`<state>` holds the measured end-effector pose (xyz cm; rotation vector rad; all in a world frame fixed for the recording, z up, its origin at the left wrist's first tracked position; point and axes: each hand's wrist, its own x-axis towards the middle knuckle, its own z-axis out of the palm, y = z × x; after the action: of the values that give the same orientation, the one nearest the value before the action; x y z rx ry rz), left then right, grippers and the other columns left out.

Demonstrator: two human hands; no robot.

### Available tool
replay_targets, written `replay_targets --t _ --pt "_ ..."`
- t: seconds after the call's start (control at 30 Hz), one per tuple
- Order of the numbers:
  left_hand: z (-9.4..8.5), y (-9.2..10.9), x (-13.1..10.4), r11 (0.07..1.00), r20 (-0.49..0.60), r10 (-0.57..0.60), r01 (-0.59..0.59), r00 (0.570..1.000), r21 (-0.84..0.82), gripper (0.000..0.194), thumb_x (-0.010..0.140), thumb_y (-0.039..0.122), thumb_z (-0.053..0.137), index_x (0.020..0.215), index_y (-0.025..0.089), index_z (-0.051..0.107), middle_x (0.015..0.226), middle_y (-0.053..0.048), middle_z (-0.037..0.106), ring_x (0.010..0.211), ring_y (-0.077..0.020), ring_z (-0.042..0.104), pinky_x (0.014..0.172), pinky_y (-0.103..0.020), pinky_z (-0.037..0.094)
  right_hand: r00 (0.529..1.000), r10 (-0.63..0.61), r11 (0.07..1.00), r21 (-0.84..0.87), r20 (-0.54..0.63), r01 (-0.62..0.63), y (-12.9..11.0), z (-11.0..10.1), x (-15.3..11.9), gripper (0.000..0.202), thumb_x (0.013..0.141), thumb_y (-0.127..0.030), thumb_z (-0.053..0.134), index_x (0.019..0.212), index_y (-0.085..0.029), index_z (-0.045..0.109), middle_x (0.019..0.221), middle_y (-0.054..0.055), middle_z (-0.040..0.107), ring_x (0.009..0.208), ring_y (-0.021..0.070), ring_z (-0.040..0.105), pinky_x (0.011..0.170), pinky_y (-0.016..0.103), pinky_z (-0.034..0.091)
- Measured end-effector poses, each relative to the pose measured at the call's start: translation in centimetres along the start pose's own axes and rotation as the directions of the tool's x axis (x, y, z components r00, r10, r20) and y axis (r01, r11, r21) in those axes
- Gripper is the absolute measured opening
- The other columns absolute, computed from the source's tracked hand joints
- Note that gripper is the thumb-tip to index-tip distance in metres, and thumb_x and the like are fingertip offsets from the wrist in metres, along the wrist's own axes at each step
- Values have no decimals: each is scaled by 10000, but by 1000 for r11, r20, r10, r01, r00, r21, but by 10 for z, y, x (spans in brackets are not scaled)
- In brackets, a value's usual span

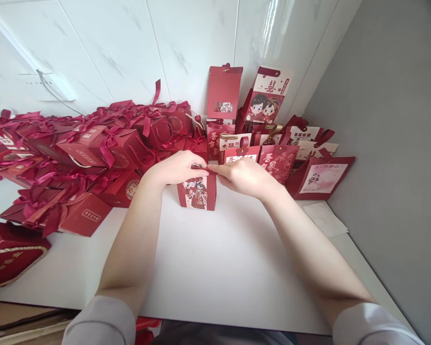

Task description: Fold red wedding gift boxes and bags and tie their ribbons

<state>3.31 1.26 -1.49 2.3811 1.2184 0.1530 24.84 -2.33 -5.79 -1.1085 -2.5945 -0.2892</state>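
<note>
A small red gift box (198,194) with a printed figure on its front stands upright on the white table. My left hand (181,167) is closed over the box's top from the left, thumb and fingers pinching its upper edge. From the right, my right hand (239,175) reaches to the same top edge, its index finger stretched out and touching there. The other right fingers are curled, and whether they grip anything is hidden. Just behind the hands stands a red box with a flower-shaped clasp (242,152).
Red ribbon-tied boxes (89,143) are piled along the left. Tall printed gift boxes (266,103) stand at the back right by the tiled wall (190,38). A white paper (325,218) lies near the grey partition (388,143). The white table (215,273) extends toward me.
</note>
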Motion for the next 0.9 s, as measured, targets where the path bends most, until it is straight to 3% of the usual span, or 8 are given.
replay_targets --t 0.17,0.33,0.47,0.57,0.67,0.73,0.8,0.9 --pt "1 -1 1 999 -36 27 -26 999 20 269 855 387 571 916 203 757 849 -2 738 724 -149 628 637 -242 431 995 82 957 283 -57 -62 7 2 -2 389 925 -143 502 1270 -215 666 856 44 763 658 174 634 567 279 333" --pt "3 1 1 998 -76 67 -65 995 23 264 845 347 593 968 209 781 872 -6 756 730 -153 638 624 -248 425 979 192 763 638 -67 -106 12 7 2 185 919 -213 572 1009 -176 729 922 42 759 795 170 694 735 276 484" --pt "5 9 1 992 -79 105 -100 991 72 235 857 319 578 898 205 779 767 10 731 639 -132 587 584 -255 388 969 247 731 659 -15 -177 10 10 5 95 883 -209 625 815 -175 683 786 27 731 727 165 673 705 274 473" --pt "7 13 1 986 -120 126 -111 985 126 233 866 311 574 918 213 779 780 9 736 652 -136 593 613 -264 405 968 250 716 677 -23 -169 10 9 4 97 892 -218 611 805 -178 627 775 31 718 716 167 661 679 273 463" --pt "7 16 0 996 -221 88 -83 971 33 222 861 347 610 940 211 766 853 -12 754 724 -157 645 657 -268 456 958 284 655 739 -47 -158 14 8 3 94 916 -265 584 854 -196 579 792 23 711 704 165 650 657 277 474" --pt "4 15 -4 992 -314 18 -55 949 -111 255 849 394 653 995 206 742 940 -35 763 798 -177 684 692 -269 500 934 354 571 803 -52 -172 18 8 3 112 926 -309 575 882 -207 561 809 20 704 711 165 652 660 286 498" --pt "-1 11 -8 970 -363 -79 -13 929 -244 316 845 445 675 1053 211 714 1003 -51 763 850 -195 707 723 -279 535 905 426 407 895 -9 -183 22 9 4 152 912 -354 600 892 -211 551 835 26 705 759 173 677 686 299 537" --pt "-10 1 -14 895 -259 -226 95 939 -436 380 839 517 682 1072 218 708 1035 -61 765 885 -222 724 738 -310 575 862 489 102 973 134 -209 26 12 6 274 839 -434 703 880 -211 549 861 35 719 793 178 704 687 303 580"
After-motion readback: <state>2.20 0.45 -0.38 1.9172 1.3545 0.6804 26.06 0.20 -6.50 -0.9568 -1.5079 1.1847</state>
